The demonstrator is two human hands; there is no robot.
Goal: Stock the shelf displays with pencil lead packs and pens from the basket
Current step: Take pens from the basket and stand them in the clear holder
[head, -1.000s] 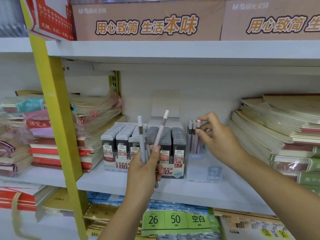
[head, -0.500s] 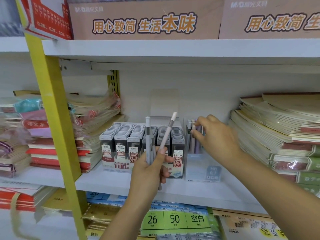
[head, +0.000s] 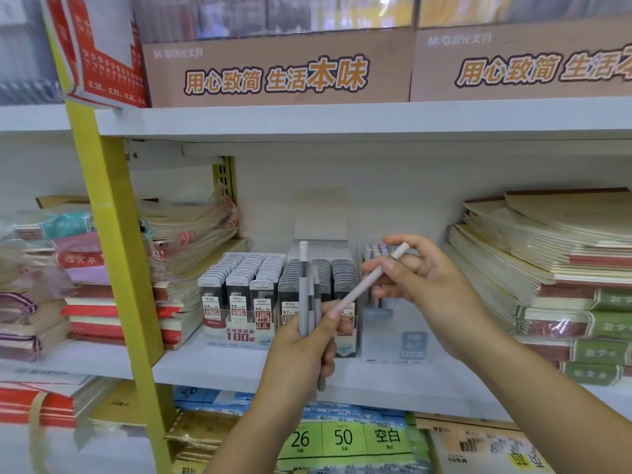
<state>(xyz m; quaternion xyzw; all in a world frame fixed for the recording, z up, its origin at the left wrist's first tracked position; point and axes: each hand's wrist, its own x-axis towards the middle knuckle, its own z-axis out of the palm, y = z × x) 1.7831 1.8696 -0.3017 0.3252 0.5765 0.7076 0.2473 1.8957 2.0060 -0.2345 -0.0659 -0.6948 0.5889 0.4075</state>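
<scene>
My left hand (head: 301, 350) grips a small bunch of grey pens (head: 304, 295) upright in front of the shelf. A pale pink pen (head: 367, 282) leans out of that bunch to the right, and my right hand (head: 420, 285) pinches its upper part with thumb and forefinger. Behind the hands stands a display of pencil lead packs (head: 246, 289) in several rows. To its right is a clear pen holder (head: 393, 333) with a few pens (head: 374, 251) standing in it. The basket is out of view.
Stacks of notebooks (head: 547, 268) fill the shelf on the right, wrapped notebooks (head: 89, 289) the left. A yellow upright post (head: 116, 254) divides the shelving. Brown cardboard boxes (head: 273, 70) sit on the upper shelf. Paper packs (head: 345, 439) lie on the shelf below.
My right hand came back from the pen holder and now pinches the pink pen held in my left hand. The pink pen has tilted to the right.
</scene>
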